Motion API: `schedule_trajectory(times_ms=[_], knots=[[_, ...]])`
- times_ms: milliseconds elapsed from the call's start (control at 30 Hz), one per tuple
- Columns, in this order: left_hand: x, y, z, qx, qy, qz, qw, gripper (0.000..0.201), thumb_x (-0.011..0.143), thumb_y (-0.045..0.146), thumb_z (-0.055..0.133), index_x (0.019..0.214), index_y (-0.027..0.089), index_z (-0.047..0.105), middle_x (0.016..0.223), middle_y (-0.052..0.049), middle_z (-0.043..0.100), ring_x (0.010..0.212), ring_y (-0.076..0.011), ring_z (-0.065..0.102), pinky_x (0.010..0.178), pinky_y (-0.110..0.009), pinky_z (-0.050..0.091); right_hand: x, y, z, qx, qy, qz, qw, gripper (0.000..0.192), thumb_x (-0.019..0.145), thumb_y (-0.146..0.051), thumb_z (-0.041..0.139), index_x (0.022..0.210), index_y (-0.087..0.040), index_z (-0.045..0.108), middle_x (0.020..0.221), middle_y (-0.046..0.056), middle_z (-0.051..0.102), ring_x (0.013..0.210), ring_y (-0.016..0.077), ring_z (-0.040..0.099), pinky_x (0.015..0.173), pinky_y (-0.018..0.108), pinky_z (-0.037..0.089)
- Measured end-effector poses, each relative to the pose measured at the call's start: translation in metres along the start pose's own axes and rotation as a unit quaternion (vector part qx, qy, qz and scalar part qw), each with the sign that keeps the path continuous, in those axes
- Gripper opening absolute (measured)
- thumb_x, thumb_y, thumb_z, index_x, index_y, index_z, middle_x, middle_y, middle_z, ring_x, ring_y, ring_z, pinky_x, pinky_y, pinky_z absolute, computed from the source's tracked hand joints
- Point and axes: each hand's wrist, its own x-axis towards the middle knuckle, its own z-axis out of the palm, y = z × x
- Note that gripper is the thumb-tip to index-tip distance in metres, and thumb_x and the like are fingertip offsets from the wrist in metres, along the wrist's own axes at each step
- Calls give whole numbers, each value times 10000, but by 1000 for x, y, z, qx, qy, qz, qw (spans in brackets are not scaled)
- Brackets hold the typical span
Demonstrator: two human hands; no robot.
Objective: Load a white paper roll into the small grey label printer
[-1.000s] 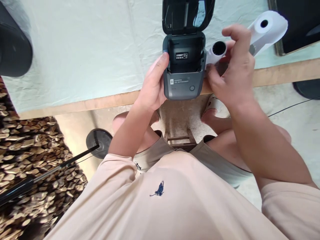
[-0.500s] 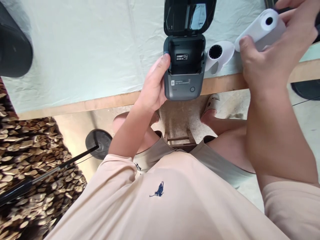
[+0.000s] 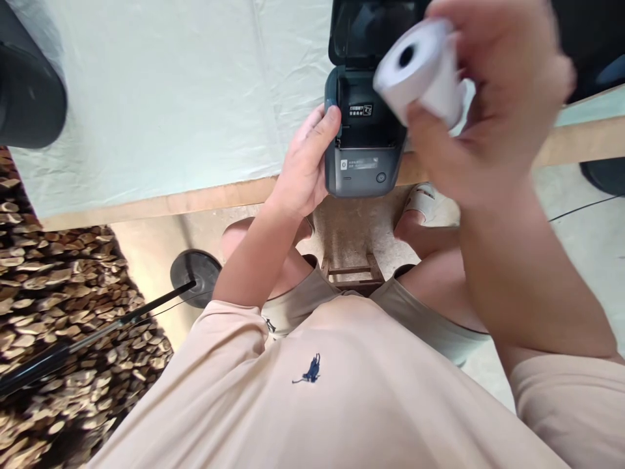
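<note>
A dark grey label printer (image 3: 360, 172) with its lid (image 3: 374, 29) raised lies at the table's front edge, its paper bay bare. My left hand (image 3: 305, 159) grips the printer's left side, thumb on the rim. In my right hand (image 3: 498, 98) is a white paper roll (image 3: 420, 71), held between thumb and fingers, its dark core hole facing left. The roll hovers over the printer's right side and covers part of the lid and bay. My right hand is slightly blurred by motion.
A pale cloth (image 3: 170, 98) covers the table, whose wooden edge (image 3: 161, 202) runs across the front. A dark object (image 3: 32, 98) stands at the far left, another (image 3: 596, 39) at the right. Below are a black stand base (image 3: 195, 277) and stacked firewood (image 3: 73, 286).
My right hand has brought the paper roll leftward from the right of the table to above the printer. The second roll beside the printer is now hidden. The printer has shifted slightly right in view.
</note>
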Motion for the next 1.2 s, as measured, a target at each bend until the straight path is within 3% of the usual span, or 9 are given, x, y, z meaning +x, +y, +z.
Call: schedule_trajectory(times_ms=[100,333,500,633,800,900,1000,1100,1200], knots=[[-1,0,2,-3,-7,11,1000,222,851,234,361,881,204,578,997,-8,624,1232,-198,422,991,-361,425,-3,-2,11,-141,-14,-98,985,340,740,-309,436,1075,-261,411,1058,-71,511,967,65,522,918,291,394],[-2,0,-2,-1,-3,-5,1000,146,834,268,421,885,221,549,898,-20,623,1064,-206,551,861,-329,504,4,8,11,-289,-43,-61,954,244,767,-364,387,983,-282,468,1018,-70,562,963,107,521,884,353,337],[-4,1,0,-5,5,13,1000,167,855,218,382,936,154,514,831,7,589,1060,-144,565,853,-249,504,4,10,11,-275,-2,-118,954,239,776,-376,401,926,-283,561,1105,-119,523,1059,94,473,899,322,322],[-1,1,-2,-26,12,16,999,165,845,251,404,929,164,517,878,-11,604,1064,-140,563,842,-237,509,-2,12,14,-264,48,-170,948,232,774,-438,419,840,-325,611,966,-125,572,1008,98,462,887,333,316],[3,0,-9,-37,25,32,999,352,851,277,375,1198,229,408,992,12,601,1100,-127,534,860,-207,479,-11,19,22,-232,60,-266,934,245,780,-460,420,942,-351,568,961,-92,569,1009,130,453,849,363,267],[2,0,-11,-1,5,23,1000,568,771,218,512,1291,289,295,961,0,617,885,-119,600,729,-187,490,-14,21,22,-216,41,-271,937,331,763,-508,421,995,-308,546,959,-52,568,1035,155,449,879,396,265],[0,-2,-13,45,1,11,999,740,697,152,580,1323,312,220,851,21,606,712,-99,597,646,-194,470,-14,18,18,-193,80,-247,946,275,765,-447,429,939,-273,551,924,-48,572,1010,135,467,896,386,323],[-2,-4,-14,87,3,6,996,832,636,123,607,1331,328,198,867,27,597,832,-129,608,743,-243,483,-10,15,10,-182,125,-182,958,305,769,-403,429,1009,-233,510,1077,-21,510,1056,122,464,924,335,386],[-2,-6,-16,122,3,1,993,887,593,114,618,1341,318,187,881,22,593,938,-169,597,807,-290,480,-3,17,3,-162,134,-147,967,494,761,-435,446,1194,-206,382,1218,9,393,1157,137,419,970,285,395]])
